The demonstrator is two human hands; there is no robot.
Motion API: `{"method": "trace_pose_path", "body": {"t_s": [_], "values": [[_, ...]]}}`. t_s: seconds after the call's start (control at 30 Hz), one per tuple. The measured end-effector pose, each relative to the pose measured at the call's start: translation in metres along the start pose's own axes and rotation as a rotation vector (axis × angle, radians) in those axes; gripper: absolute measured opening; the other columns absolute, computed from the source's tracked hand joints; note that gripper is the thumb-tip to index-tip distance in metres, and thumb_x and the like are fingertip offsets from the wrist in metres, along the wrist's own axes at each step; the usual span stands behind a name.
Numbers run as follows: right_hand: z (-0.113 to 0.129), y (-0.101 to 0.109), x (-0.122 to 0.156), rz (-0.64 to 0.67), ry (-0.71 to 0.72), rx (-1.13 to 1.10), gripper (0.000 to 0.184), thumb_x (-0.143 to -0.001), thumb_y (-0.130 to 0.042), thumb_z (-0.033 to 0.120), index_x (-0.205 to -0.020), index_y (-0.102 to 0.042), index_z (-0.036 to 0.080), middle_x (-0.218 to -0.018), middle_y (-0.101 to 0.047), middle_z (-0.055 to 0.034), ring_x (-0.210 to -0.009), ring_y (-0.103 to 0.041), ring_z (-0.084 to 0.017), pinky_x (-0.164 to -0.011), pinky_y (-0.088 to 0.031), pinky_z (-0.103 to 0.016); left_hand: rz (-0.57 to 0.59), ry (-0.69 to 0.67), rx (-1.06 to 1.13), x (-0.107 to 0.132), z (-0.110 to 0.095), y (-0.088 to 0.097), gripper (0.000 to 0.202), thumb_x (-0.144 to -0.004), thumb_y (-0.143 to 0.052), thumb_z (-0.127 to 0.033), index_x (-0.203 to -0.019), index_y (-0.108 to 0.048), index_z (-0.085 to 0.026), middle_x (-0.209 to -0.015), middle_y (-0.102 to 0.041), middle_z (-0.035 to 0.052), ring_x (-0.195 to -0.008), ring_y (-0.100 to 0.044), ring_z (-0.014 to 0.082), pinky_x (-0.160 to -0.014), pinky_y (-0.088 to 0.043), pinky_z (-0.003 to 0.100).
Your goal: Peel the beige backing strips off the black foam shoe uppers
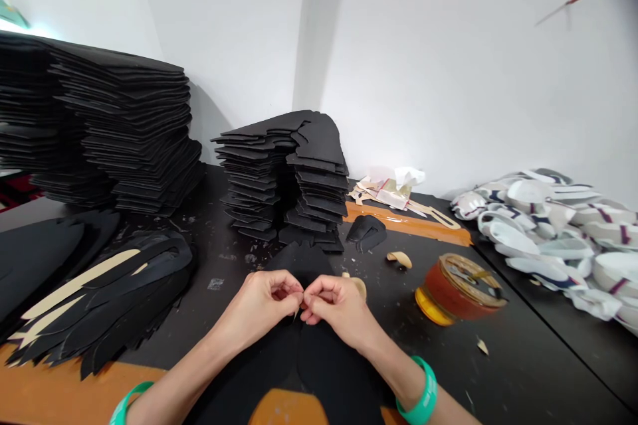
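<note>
My left hand [272, 295] and my right hand [333, 305] meet fingertip to fingertip over a black sheet piece [329, 362] in front of me. Both pinch something small between thumb and fingers; a thin pale tip shows below the fingertips, too small to name. The black piece lies on the table with its two sides spreading toward me. Between them shows an orange mat [288, 407]. Behind my right hand, a beige scrap is partly hidden. A green band circles each wrist.
Stacks of black cut sheets [134, 126] rise at the left, another stack [314, 146] ahead. Black and beige strips [124, 285] lie left. To the right stand a glue-stained round container [458, 289], a curled beige scrap [399, 259] and a pile of white shoe uppers [558, 226].
</note>
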State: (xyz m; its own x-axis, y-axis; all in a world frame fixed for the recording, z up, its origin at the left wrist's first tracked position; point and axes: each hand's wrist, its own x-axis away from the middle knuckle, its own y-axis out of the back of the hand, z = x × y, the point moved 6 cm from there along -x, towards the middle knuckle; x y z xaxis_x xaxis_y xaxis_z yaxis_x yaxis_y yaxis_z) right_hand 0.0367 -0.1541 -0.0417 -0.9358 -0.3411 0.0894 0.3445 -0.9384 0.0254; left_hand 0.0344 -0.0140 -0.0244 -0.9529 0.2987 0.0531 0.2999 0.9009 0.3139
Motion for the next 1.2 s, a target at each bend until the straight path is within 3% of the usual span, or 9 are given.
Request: {"method": "trace_pose_path", "body": {"t_s": [0.07,0.2,0.5,0.7,0.8,0.93,1.1,1.2], "values": [[-0.001,0.000,0.001,-0.013,0.028,0.035,0.003,-0.074,-0.060,0.017,-0.073,-0.062,0.016,-0.068,-0.068,-0.0010,-0.065,-0.069,-0.015,-0.061,-0.055,-0.024,-0.004,0.000,0.007,0.000,0.002,0.001,0.014,-0.078,-0.055,-0.024,-0.078,-0.067,-0.017,-0.068,-0.067,-0.0011,-0.064,-0.059,0.0106,-0.062,-0.044,0.020],[0.002,-0.001,0.003,-0.036,0.063,0.121,0.009,-0.073,-0.054,0.013,-0.074,-0.062,0.017,-0.069,-0.068,-0.0008,-0.066,-0.069,-0.015,-0.062,-0.055,-0.025,-0.002,0.012,0.061,-0.001,0.005,0.001,0.013,-0.076,-0.053,-0.021,-0.077,-0.065,-0.016,-0.069,-0.066,-0.0004,-0.065,-0.061,0.0114,-0.065,-0.047,0.021],[0.027,-0.003,0.011,-0.098,0.275,0.400,0.011,-0.071,-0.053,0.009,-0.069,-0.061,0.017,-0.069,-0.066,-0.0010,-0.062,-0.065,-0.014,-0.055,-0.050,-0.022,0.061,0.053,0.103,0.001,0.002,0.001,0.009,-0.074,-0.054,-0.021,-0.073,-0.061,-0.015,-0.067,-0.064,-0.0008,-0.067,-0.062,0.0122,-0.067,-0.049,0.022],[0.019,0.006,0.007,-0.122,0.137,0.224,0.006,-0.074,-0.054,0.014,-0.070,-0.056,0.018,-0.064,-0.065,-0.0008,-0.062,-0.066,-0.016,-0.058,-0.053,-0.025,-0.007,0.005,0.154,-0.002,-0.001,0.009,0.010,-0.078,-0.051,-0.024,-0.075,-0.055,-0.016,-0.070,-0.059,-0.0019,-0.068,-0.060,0.0117,-0.069,-0.049,0.023],[0.017,0.006,0.006,-0.086,0.076,0.085,0.011,-0.080,-0.059,0.025,-0.075,-0.052,0.019,-0.062,-0.062,0.0008,-0.058,-0.065,-0.015,-0.053,-0.052,-0.024,-0.014,-0.029,0.173,-0.001,-0.005,0.010,0.009,-0.079,-0.050,-0.023,-0.075,-0.055,-0.017,-0.071,-0.058,-0.0016,-0.069,-0.058,0.0117,-0.069,-0.049,0.023],[0.020,0.007,0.004,-0.107,0.109,0.003,0.029,-0.078,-0.069,0.041,-0.084,-0.051,0.020,-0.071,-0.058,0.0025,-0.054,-0.059,-0.011,-0.043,-0.044,-0.019,0.013,-0.048,0.173,0.002,-0.011,0.006,0.008,-0.079,-0.050,-0.022,-0.074,-0.054,-0.017,-0.069,-0.057,-0.0025,-0.068,-0.057,0.0110,-0.068,-0.047,0.022],[0.018,0.006,0.000,-0.105,0.117,0.006,0.028,-0.078,-0.070,0.041,-0.076,-0.057,0.017,-0.059,-0.052,0.0036,-0.050,-0.047,-0.009,-0.043,-0.039,-0.019,0.037,-0.020,0.183,0.004,-0.014,0.002,0.008,-0.080,-0.050,-0.023,-0.074,-0.052,-0.017,-0.070,-0.057,-0.0023,-0.069,-0.059,0.0116,-0.070,-0.050,0.024],[0.025,0.012,0.000,-0.191,0.214,-0.013,0.024,-0.078,-0.069,0.035,-0.068,-0.056,0.017,-0.068,-0.053,0.0018,-0.058,-0.048,-0.009,-0.051,-0.041,-0.021,0.031,-0.007,0.212,0.003,-0.014,0.002,0.009,-0.080,-0.050,-0.025,-0.074,-0.050,-0.017,-0.070,-0.056,-0.0018,-0.071,-0.061,0.0132,-0.071,-0.052,0.026]]}}
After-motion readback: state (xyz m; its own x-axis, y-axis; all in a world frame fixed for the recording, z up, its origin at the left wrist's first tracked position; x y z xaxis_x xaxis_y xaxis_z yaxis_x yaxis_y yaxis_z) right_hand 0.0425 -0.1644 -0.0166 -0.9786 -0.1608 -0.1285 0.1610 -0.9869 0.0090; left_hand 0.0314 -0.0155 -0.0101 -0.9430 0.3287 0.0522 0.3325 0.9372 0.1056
